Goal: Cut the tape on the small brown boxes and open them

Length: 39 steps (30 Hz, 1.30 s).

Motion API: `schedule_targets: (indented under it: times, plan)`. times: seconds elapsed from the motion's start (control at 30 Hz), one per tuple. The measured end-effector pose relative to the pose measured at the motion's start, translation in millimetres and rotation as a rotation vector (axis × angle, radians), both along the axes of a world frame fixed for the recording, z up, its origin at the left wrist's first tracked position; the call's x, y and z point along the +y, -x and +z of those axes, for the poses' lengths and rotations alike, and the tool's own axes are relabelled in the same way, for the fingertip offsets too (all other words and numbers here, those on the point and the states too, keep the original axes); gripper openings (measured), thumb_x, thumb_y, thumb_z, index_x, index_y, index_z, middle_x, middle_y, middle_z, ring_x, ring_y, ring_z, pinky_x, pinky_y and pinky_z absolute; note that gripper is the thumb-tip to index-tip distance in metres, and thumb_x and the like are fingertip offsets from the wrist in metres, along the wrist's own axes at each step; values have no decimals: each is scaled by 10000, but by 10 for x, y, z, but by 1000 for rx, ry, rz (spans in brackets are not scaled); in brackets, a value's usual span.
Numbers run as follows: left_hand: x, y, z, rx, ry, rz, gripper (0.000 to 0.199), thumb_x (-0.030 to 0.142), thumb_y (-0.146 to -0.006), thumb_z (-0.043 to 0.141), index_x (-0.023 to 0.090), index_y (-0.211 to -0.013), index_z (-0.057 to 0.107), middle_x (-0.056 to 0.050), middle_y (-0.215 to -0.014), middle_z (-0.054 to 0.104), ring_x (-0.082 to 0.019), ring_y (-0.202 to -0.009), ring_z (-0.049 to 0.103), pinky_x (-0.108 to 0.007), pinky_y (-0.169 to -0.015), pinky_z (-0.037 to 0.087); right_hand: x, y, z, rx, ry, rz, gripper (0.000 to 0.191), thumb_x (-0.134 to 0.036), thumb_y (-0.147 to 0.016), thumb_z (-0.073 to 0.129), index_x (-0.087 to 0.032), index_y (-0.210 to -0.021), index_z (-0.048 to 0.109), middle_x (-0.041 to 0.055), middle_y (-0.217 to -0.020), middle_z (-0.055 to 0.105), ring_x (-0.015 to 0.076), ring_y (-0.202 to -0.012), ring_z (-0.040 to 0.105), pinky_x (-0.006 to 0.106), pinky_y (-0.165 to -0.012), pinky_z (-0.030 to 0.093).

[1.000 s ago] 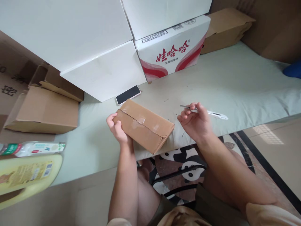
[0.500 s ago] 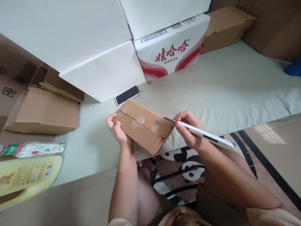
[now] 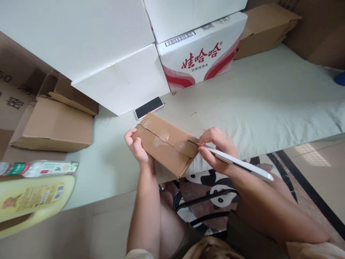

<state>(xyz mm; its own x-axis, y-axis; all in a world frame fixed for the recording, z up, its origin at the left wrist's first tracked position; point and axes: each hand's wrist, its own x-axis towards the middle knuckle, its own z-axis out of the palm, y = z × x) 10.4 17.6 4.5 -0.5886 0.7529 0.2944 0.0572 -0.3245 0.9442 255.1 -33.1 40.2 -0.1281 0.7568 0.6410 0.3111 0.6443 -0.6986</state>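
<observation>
A small brown cardboard box [image 3: 164, 144] is tilted at the front edge of the cloth-covered surface, its seam running lengthwise across the top. My left hand [image 3: 137, 146] grips its left end, thumb on the top face. In my right hand [image 3: 217, 148] is a white utility knife [image 3: 239, 162], pinched near the blade end, with the handle pointing back along the forearm. The knife's blade [image 3: 192, 142] is out and lies over the box's right end, close to the seam; whether it touches the cardboard I cannot tell.
Behind the box lies a dark-screened phone [image 3: 149, 107]. White cartons, one with red lettering [image 3: 202, 57], stand at the back. To the left are brown boxes [image 3: 56, 124], a clear bottle [image 3: 45, 168] and a yellow jug [image 3: 40, 201]. Another brown box [image 3: 265, 30] sits back right.
The knife blade has shifted from the box's far right edge onto its top face, nearer the seam. The left hand keeps the same grip. The whole view has shifted slightly.
</observation>
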Motion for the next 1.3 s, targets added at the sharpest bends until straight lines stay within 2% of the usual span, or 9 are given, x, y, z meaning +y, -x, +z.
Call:
schedule_targets:
  times: [0.3,0.73,1.3]
  plan:
    - [-2,1,14,-37,3,29,314,309,-661,560,230,-964,535,-19,-901,604,-172,-766,521,-290,-686,388,-10,19,-27,30,12,-5,104,-189,-917,606,-261,-843,590,3,-759,667,185,-722,619,352,-669,492]
    - [17,15,-37,-55,-5,10,338,308,-666,554,230,-993,518,-34,-951,619,-183,-820,552,-297,-723,402,-2,19,-44,31,31,17,101,-187,-917,621,-257,-850,588,6,-775,664,182,-729,612,343,-661,485]
    - [-26,1,-89,-78,-37,-34,308,315,-752,557,233,-1048,537,-43,-1011,637,-180,-842,572,-289,-719,421,-17,17,-31,48,67,41,112,-167,-916,607,-256,-855,576,7,-777,663,177,-723,618,344,-653,482]
